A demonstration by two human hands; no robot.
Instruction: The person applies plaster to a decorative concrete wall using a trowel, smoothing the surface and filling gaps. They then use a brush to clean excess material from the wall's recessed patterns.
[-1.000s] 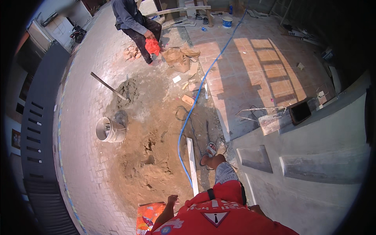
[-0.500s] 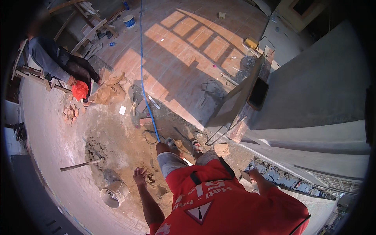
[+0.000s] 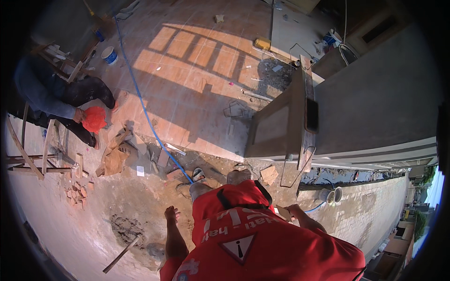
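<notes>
My left hand (image 3: 172, 214) hangs beside my red shirt, above the sandy ground. Its fingers are slightly apart and loosely bent, with nothing visible in them. On the other side, my right hand (image 3: 295, 211) is closed on a flat grey-brown piece (image 3: 284, 213) with straight edges; its exact kind does not show. A blue hose (image 3: 154, 123) crosses the tiles and ends out of sight by my sandalled foot (image 3: 198, 174). A broken tan slab (image 3: 269, 175) lies ahead of my right hand.
At left another person (image 3: 47, 93) sits holding an orange-red thing (image 3: 94, 119). A wooden handle (image 3: 121, 255) reaches from a mortar heap (image 3: 126, 229). Brick pieces (image 3: 76, 194) and torn brown paper (image 3: 114, 158) lie around. A plastered low wall (image 3: 274, 129) stands at right, near pale buckets (image 3: 331, 195).
My view has swung rightward, bringing a paved lane and buckets into sight and losing the pale bucket at lower left. My right hand keeps the flat piece.
</notes>
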